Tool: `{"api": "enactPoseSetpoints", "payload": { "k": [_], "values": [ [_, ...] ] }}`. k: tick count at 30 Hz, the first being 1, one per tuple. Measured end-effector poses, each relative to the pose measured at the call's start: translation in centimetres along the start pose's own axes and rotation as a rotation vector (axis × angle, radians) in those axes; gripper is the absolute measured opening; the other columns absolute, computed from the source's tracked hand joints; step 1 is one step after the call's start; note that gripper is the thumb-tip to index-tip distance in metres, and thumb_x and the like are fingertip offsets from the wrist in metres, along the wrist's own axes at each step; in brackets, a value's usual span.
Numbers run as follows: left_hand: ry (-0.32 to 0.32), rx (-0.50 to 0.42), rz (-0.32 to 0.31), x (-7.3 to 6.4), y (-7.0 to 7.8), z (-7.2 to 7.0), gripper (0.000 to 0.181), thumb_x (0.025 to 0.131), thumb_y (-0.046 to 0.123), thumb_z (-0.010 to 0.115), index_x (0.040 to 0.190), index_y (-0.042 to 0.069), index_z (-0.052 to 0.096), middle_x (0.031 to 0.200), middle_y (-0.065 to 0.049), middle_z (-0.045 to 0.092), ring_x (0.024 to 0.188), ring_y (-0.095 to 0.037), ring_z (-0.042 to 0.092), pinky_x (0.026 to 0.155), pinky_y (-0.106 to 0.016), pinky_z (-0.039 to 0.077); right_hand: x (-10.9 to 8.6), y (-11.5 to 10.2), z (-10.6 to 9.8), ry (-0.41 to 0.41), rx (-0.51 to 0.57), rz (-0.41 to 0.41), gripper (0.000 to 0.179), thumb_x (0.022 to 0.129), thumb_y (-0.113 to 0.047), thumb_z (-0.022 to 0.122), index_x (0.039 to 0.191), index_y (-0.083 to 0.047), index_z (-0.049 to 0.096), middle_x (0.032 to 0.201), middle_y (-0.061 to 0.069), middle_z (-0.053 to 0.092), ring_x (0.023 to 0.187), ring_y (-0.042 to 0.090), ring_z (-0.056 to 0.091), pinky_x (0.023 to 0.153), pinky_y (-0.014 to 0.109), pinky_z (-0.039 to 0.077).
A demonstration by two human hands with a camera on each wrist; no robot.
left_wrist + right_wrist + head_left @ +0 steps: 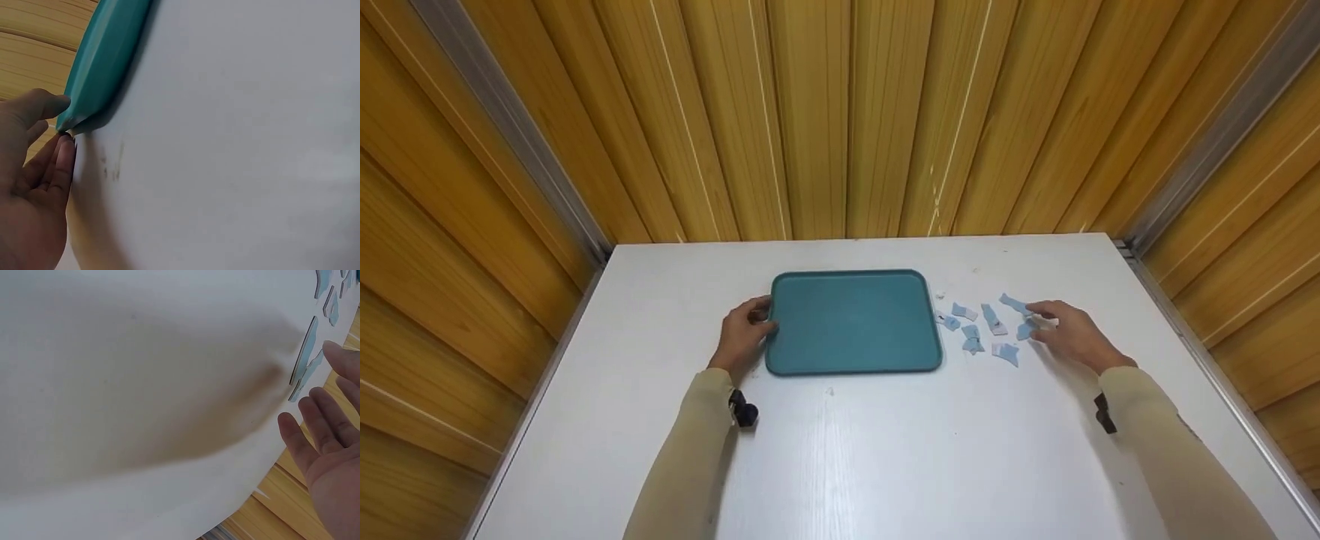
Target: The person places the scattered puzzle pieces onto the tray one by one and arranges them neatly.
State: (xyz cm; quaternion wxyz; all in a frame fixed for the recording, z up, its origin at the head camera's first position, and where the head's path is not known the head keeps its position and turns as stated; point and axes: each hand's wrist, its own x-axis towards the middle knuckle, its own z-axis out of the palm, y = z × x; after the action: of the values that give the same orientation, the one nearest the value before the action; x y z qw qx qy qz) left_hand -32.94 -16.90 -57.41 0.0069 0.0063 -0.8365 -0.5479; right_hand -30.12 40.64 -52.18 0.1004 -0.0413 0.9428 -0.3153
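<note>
A teal rectangular tray [851,322] lies flat on the white table. My left hand [743,334] holds its left edge, thumb on the side of the tray [104,56] and fingers at its lower edge in the left wrist view. To the right of the tray are several flat, irregular light-blue pieces with some pale parts, like jigsaw pieces [1006,353]. Over the rightmost ones, my right hand [1069,330] has its thumb and fingers spread apart. In the right wrist view, a blue piece [304,351] lies just beyond the fingertips, and nothing is held.
The white table [840,450] meets yellow wood-look panels [810,120] at the back. Similar panels rise at both sides, with grey metal framing in the corners. Small specks and marks dot the tabletop around the tray.
</note>
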Motion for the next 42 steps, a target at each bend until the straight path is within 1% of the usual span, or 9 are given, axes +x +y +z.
{"api": "enactPoseSetpoints", "payload": {
  "k": [4, 7, 10, 15, 25, 30, 33, 37, 42],
  "values": [
    [0.027, 0.026, 0.021, -0.1, -0.3, -0.3, 0.047, 0.096, -0.002, 0.070, 0.142, 0.000, 0.064, 0.128, -0.015, 0.067, 0.113, -0.028, 0.062, 0.099, -0.043, 0.051, 0.2, 0.1, 0.5, 0.010, -0.024, -0.020, 0.055, 0.104, -0.009, 0.066, 0.154, 0.003, 0.047, 0.156, 0.034, 0.042, 0.145, 0.055, 0.035, 0.117, 0.070, 0.026],
    [0.035, 0.036, 0.032, -0.2, -0.3, -0.6, 0.045, 0.095, -0.001, 0.069, 0.140, 0.000, 0.067, 0.127, -0.015, 0.067, 0.112, -0.028, 0.062, 0.098, -0.043, 0.050, 0.3, 0.1, 0.8, 0.012, -0.032, -0.024, 0.055, 0.104, -0.009, 0.065, 0.155, 0.003, 0.047, 0.155, 0.033, 0.044, 0.144, 0.053, 0.037, 0.117, 0.069, 0.027],
    [0.032, 0.028, 0.028, -0.4, -0.5, -0.7, 0.045, 0.096, 0.000, 0.069, 0.140, 0.002, 0.067, 0.128, -0.014, 0.066, 0.112, -0.028, 0.060, 0.097, -0.042, 0.050, 0.5, 0.1, 1.0, 0.007, -0.027, -0.019, 0.055, 0.104, -0.007, 0.065, 0.155, 0.004, 0.046, 0.155, 0.033, 0.044, 0.144, 0.053, 0.037, 0.117, 0.069, 0.027],
    [0.035, 0.009, 0.019, -0.5, -0.9, -0.4, 0.046, 0.096, 0.000, 0.070, 0.142, 0.003, 0.066, 0.131, -0.012, 0.065, 0.114, -0.026, 0.059, 0.097, -0.041, 0.049, 0.8, 0.4, 1.1, 0.009, -0.033, -0.029, 0.053, 0.102, -0.004, 0.066, 0.151, 0.005, 0.050, 0.152, 0.034, 0.047, 0.143, 0.053, 0.039, 0.117, 0.069, 0.027],
    [0.036, -0.007, 0.013, -0.7, -1.2, -0.2, 0.046, 0.097, 0.000, 0.071, 0.142, 0.004, 0.066, 0.130, -0.011, 0.064, 0.114, -0.026, 0.058, 0.098, -0.040, 0.049, 0.6, 0.4, 1.1, 0.011, -0.033, -0.021, 0.046, 0.102, -0.004, 0.065, 0.146, 0.004, 0.057, 0.148, 0.031, 0.051, 0.137, 0.050, 0.047, 0.115, 0.069, 0.031],
    [0.035, -0.019, 0.031, -0.6, -1.2, 0.0, 0.045, 0.096, 0.001, 0.071, 0.141, 0.004, 0.066, 0.128, -0.011, 0.064, 0.114, -0.025, 0.058, 0.098, -0.040, 0.049, 0.3, 0.5, 1.0, 0.033, -0.039, -0.050, 0.044, 0.100, 0.000, 0.066, 0.143, 0.005, 0.060, 0.141, 0.030, 0.056, 0.130, 0.048, 0.051, 0.113, 0.067, 0.036],
    [0.034, -0.021, 0.048, -0.4, -1.2, 0.2, 0.045, 0.096, 0.001, 0.071, 0.141, 0.004, 0.067, 0.125, -0.011, 0.065, 0.113, -0.026, 0.058, 0.099, -0.042, 0.049, 0.3, 0.8, 0.9, 0.042, -0.065, -0.087, 0.042, 0.099, 0.002, 0.067, 0.141, 0.007, 0.061, 0.133, 0.029, 0.057, 0.126, 0.050, 0.053, 0.110, 0.066, 0.040],
    [0.036, -0.028, 0.028, -0.4, -1.2, 0.3, 0.045, 0.097, 0.001, 0.072, 0.141, 0.006, 0.067, 0.124, -0.010, 0.065, 0.113, -0.025, 0.058, 0.100, -0.041, 0.049, 0.5, 1.1, 0.7, 0.034, -0.091, -0.110, 0.039, 0.100, 0.001, 0.068, 0.138, 0.008, 0.063, 0.127, 0.028, 0.058, 0.124, 0.051, 0.055, 0.110, 0.067, 0.039],
    [0.032, -0.040, 0.005, -0.5, -1.3, 0.2, 0.045, 0.098, 0.002, 0.071, 0.142, 0.006, 0.066, 0.128, -0.010, 0.065, 0.116, -0.025, 0.058, 0.102, -0.042, 0.049, 0.5, 1.2, 0.4, 0.011, -0.097, -0.076, 0.035, 0.101, -0.004, 0.068, 0.134, 0.007, 0.065, 0.123, 0.025, 0.059, 0.124, 0.049, 0.054, 0.113, 0.068, 0.036]
  ]
}}
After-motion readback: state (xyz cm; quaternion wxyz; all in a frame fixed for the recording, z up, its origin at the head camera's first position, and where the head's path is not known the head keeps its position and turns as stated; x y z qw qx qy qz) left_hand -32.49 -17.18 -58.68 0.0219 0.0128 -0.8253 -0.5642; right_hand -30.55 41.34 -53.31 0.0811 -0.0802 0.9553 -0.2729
